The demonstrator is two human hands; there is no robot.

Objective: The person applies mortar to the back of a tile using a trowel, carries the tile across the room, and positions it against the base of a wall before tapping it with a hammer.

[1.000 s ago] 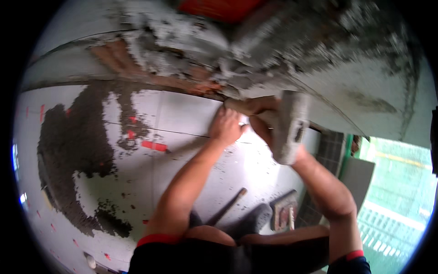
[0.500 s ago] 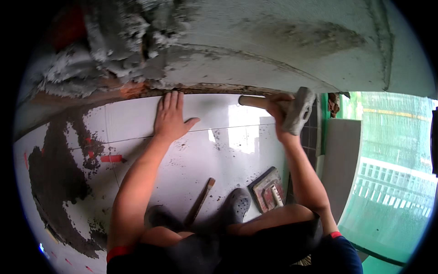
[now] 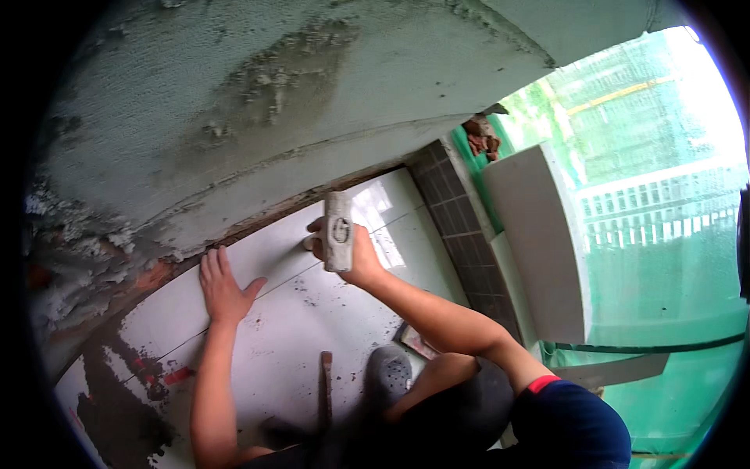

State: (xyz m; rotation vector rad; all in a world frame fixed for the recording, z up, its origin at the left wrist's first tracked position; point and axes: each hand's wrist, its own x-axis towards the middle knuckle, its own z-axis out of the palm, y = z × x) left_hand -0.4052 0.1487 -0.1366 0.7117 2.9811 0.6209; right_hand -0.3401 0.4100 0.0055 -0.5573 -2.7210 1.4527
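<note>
My left hand [image 3: 225, 292] lies flat on a white floor tile [image 3: 269, 254] with its fingers spread, fingertips close to the foot of the wall. My right hand [image 3: 366, 254] is closed round the handle of a hammer [image 3: 337, 252], held above the tiles to the right of my left hand. The hammer's blocky head is pale grey and looks mortar-smeared. Its handle is mostly hidden behind the head and my fingers. Thin joint lines run between the tiles, and dark crumbs are scattered over them.
A long thin brown tool [image 3: 326, 383] lies near my grey clog [image 3: 388, 371]. My right arm partly covers a float [image 3: 418, 342]. Dark wet mortar [image 3: 113, 391] smears the tiles at left. A rough wall [image 3: 312, 117] rises ahead; a pale panel [image 3: 539, 242] and green netting [image 3: 664, 273] are at right.
The view has turned and tilted, shifting the scene. The hammer has moved nearer my left hand, its head now turned upright in view. My left hand stays flat on the tile.
</note>
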